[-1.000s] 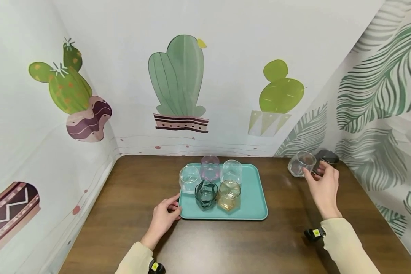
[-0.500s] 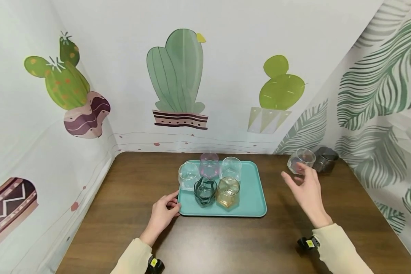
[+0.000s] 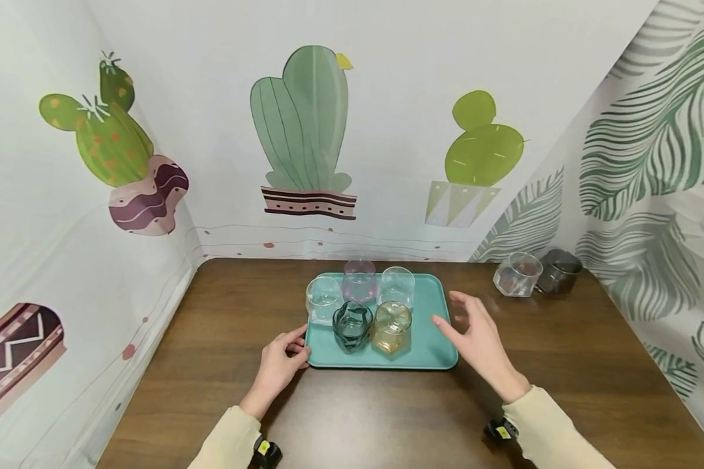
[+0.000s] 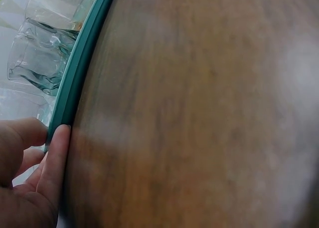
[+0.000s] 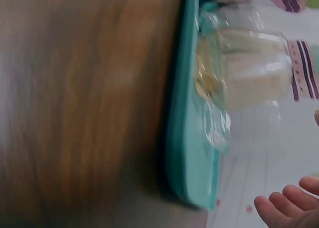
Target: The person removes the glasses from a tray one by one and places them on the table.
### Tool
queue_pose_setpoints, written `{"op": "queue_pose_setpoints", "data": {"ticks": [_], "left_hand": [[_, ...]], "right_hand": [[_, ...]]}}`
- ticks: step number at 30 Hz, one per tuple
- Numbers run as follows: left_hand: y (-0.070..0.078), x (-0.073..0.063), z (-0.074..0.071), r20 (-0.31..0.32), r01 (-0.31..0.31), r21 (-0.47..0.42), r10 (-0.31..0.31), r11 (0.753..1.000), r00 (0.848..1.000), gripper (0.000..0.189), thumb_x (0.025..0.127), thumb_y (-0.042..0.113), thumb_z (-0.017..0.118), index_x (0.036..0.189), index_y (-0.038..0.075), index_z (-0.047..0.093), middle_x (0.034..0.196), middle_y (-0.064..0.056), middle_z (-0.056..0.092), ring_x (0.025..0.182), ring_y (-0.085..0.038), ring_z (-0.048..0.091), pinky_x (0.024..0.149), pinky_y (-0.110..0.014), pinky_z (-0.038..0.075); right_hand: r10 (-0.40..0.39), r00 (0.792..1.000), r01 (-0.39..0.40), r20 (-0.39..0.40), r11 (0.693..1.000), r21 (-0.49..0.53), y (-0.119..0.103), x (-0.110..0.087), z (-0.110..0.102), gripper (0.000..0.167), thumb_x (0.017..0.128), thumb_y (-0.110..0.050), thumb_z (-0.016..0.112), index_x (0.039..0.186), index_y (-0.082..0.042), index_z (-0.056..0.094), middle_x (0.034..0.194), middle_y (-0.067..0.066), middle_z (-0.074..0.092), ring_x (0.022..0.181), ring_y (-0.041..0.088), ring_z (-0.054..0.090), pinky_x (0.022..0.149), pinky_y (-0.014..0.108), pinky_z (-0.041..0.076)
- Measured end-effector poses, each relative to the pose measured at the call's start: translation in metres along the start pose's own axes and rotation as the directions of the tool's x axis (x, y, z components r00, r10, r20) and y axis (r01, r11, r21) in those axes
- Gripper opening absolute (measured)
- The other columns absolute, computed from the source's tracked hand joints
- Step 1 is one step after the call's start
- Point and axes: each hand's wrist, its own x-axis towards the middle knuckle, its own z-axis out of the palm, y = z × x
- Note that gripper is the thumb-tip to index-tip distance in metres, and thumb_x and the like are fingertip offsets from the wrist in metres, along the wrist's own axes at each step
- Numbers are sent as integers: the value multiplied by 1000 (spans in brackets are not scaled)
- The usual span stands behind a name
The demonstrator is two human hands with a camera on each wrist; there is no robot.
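A turquoise tray [image 3: 431,348] lies on the brown table. My left hand [image 3: 278,370] pinches its left edge, and the left wrist view shows the fingertips [image 4: 61,138] against the tray's rim. Standing on the tray are a clear glass [image 3: 322,303], a purple glass [image 3: 359,286], another clear glass [image 3: 396,286], a dark green glass [image 3: 352,327] and an amber glass [image 3: 392,331]. By the tray's right edge is my right hand [image 3: 478,339], holding nothing, fingers spread from the thumb. The blurred right wrist view has its fingertips [image 5: 286,208] beyond the tray's end.
At the table's back right corner stand a clear glass [image 3: 517,277] and a dark grey glass [image 3: 559,273], side by side. A white cloth with printed cacti [image 3: 317,130] forms the back wall, and a leaf-printed one [image 3: 651,150] the right side.
My right hand has come away from the clear glass at the back right and moved left to the tray's right edge. The left hand keeps its hold on the tray.
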Motion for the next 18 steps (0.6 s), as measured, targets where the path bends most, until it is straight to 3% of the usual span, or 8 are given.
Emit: {"op": "queue_pose_setpoints", "data": {"ticks": [11,18], "left_hand": [[1,-1,-1,-3,-1,2,1,1000,1000,47,88,-8,71,134,-1,69,95,-11,65,82,-10,65,62,-23,65],[3,-3,0,-3,-22,-1,22,1000,1000,46,88,-9,72,133,-3,68,95,-12,65,81,-12,65,60,-22,64]], "right_hand": [[-72,993,66,94,996,59,-19,-5,37,67,88,-25,86,142,1,55,134,23,60,116,41,63,92,55,61],[-70,986,62,152,997,55,-27,-7,52,74,86,-27,88,145,1,53,135,17,60,115,34,63,94,51,62]]}}
